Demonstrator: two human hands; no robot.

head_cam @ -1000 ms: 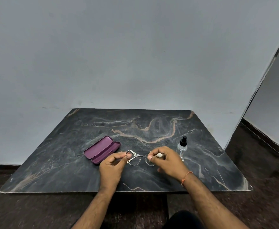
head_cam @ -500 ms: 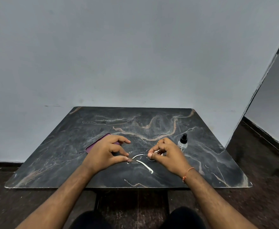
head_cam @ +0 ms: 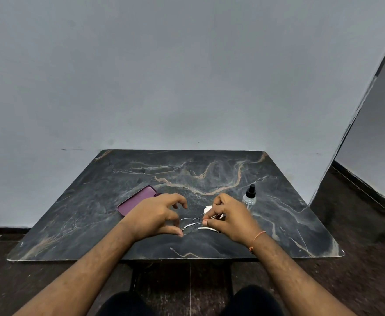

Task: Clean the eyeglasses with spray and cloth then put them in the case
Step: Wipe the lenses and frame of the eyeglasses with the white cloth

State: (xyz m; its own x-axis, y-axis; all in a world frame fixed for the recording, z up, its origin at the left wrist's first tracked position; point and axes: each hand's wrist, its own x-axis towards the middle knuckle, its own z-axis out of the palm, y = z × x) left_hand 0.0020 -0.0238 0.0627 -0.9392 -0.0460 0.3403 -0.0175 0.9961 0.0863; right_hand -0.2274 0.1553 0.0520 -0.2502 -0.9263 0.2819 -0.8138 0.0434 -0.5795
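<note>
I've got both hands over the near middle of the desk [head_cam: 91,213], a dark marbled slab pushed against a pale wall [head_cam: 187,76]. The eyeglasses [head_cam: 192,224] sit low between the hands, thin-rimmed, with their pale temple arms showing; one temple runs across toward the right hand. I can't tell whether the frame rests flat on the desk or is lifted just off it.

My left hand [head_cam: 157,218] is curled like a claw, thumb low and fingers arched above, and the thumb tip meets the left end of the frame. Whether the fingers above actually pinch the rim is hard to see; the lens there is nearly invisible against the stone.

My right hand [head_cam: 228,221] has its fingers curled in, thumb and forefinger pinched at the right end of the frame, at the hinge side. A small white cloth [head_cam: 207,209] peeks out just behind those fingers, touching or tucked against them; I can't say whether it's held or simply lying there.

The case [head_cam: 137,200], purple and lying open, sits left of centre, its near end hidden behind my left hand. The spray bottle [head_cam: 249,197], clear with a black cap, stands upright just beyond the right hand, toward the desk's right edge and apart from the glasses. An orange thread band [head_cam: 256,239] circles my right wrist.
</note>
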